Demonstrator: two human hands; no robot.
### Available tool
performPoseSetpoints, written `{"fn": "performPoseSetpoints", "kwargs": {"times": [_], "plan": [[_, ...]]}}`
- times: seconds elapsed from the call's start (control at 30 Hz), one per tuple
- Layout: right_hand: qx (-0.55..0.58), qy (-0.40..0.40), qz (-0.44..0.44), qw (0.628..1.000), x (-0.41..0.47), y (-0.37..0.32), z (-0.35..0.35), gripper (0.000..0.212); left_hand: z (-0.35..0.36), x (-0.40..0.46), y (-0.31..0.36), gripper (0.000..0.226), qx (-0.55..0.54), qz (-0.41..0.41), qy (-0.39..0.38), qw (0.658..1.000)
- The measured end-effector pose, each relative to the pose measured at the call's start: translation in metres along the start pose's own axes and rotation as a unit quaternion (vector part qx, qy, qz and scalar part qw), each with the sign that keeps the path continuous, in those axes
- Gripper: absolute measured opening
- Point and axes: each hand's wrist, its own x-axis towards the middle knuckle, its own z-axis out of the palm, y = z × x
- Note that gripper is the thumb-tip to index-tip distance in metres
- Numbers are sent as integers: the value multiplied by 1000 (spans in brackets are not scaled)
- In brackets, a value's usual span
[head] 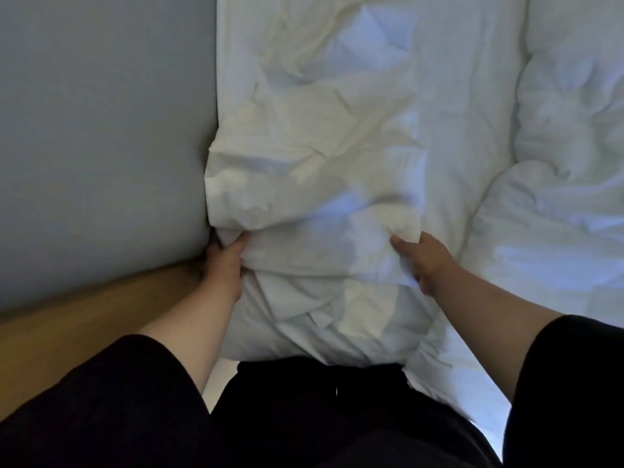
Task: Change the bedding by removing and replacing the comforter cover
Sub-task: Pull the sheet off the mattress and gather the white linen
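A white, wrinkled comforter cover (324, 157) lies bunched along the bed in front of me, its near end folded against my dark clothing. My left hand (224, 261) grips the cover's left edge beside the grey wall, fingers curled into the fabric. My right hand (423, 258) grips a fold of the same cover further right, thumb on top. A puffy white comforter (567, 136) lies to the right on the bed.
A grey wall (101, 130) rises directly left of the bedding. A wooden ledge (84, 319) runs below it at the lower left. My dark sleeves and clothing fill the bottom of the view.
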Motion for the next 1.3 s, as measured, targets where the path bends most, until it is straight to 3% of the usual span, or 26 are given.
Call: {"fn": "performPoseSetpoints", "kwargs": {"times": [0.07, 0.2, 0.37, 0.43, 0.5, 0.57, 0.63, 0.7, 0.77, 0.87, 0.97, 1.07, 1.2, 1.23, 1.3], "plan": [[5, 13, -26, 1000, -13, 3, -3, 44, 13, -2, 7, 56, -48, -24, -48, 997], [28, 46, -29, 998, -56, 16, -13, 52, 18, -25, 21, 43, 21, -45, -81, 995], [63, 42, 4, 997, -112, 26, -31, 41, -13, -76, 32, 18, 71, 8, -119, 990], [67, 23, 15, 997, -133, 30, -36, 32, -28, -99, 38, 11, 154, 59, -96, 982], [69, 11, 21, 997, -151, 36, -42, 24, -45, -119, 39, 32, 347, 133, -53, 927], [49, 14, 16, 999, -167, 45, -49, 22, -60, -148, 27, 47, 445, 163, -13, 880], [-3, 12, 8, 1000, -179, 56, -58, 25, -74, -172, 1, 47, 423, 147, -11, 894], [-86, 2, -3, 996, -191, 69, -69, 23, -83, -192, -32, 42, 325, 111, 7, 939], [-192, 0, -3, 981, -206, 81, -81, 12, -88, -206, -59, 26, 271, 107, 22, 956], [-281, -44, 42, 958, -228, 100, -99, 20, -95, -220, -91, 22, 281, 97, 42, 954], [-337, -59, 59, 938, -246, 109, -110, 14, -109, -233, -111, 18, 329, 81, 2, 941], [-448, -91, -6, 889, -256, 98, -101, 19, -122, -238, -125, 14, 352, 96, -42, 930], [-541, -63, -137, 827, -256, 84, -68, 11, -127, -231, -134, 11, 302, 62, -72, 948], [-560, -62, -157, 811, -254, 83, -58, 14, -126, -225, -135, 10, 290, 54, -70, 953], [-580, -56, -180, 793, -245, 84, -35, 40, -122, -213, -138, 7, 262, 42, -59, 962]]}}
